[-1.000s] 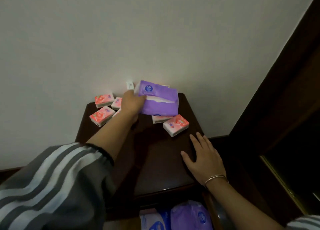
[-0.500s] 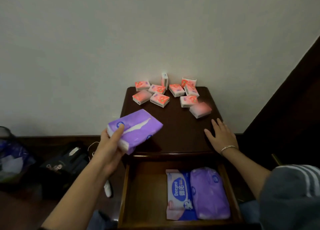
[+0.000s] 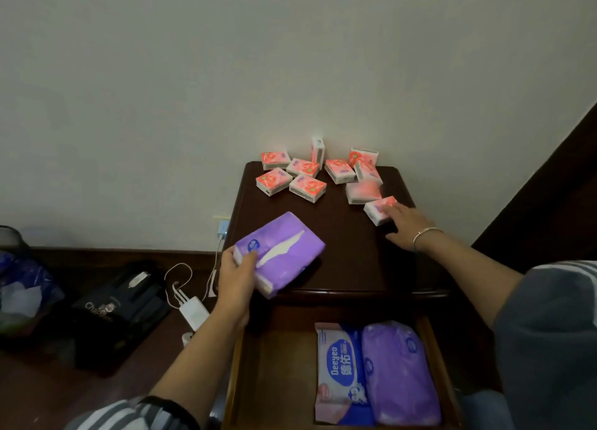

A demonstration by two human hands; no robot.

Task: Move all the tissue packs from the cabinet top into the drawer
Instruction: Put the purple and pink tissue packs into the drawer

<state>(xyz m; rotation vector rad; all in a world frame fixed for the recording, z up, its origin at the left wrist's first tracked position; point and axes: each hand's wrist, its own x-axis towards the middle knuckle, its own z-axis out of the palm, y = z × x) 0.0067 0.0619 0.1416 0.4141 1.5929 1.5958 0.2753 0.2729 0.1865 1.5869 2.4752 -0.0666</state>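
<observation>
My left hand [image 3: 237,277] grips a large purple tissue pack [image 3: 281,251] by its near end, above the front left corner of the dark wooden cabinet top [image 3: 349,255]. My right hand [image 3: 405,226] reaches across the top, fingers laid on the nearest small pink tissue pack [image 3: 376,210]. Several more small pink packs [image 3: 307,187] lie scattered along the back edge by the wall, one standing upright [image 3: 317,150]. Below, the drawer [image 3: 274,381] stands pulled out, holding a blue-and-white wipes pack [image 3: 340,371] and another purple pack [image 3: 400,371] side by side on its right.
On the floor to the left lie a black bag [image 3: 119,306] and a white charger with its cable [image 3: 193,313], plugged in near a wall socket [image 3: 223,227]. Dark wooden furniture [image 3: 549,203] rises on the right. The drawer's left half is bare wood.
My right hand has moved forward from the cabinet's front edge onto the nearest pink pack. My left hand has carried the purple pack a little right, over the cabinet's front left corner.
</observation>
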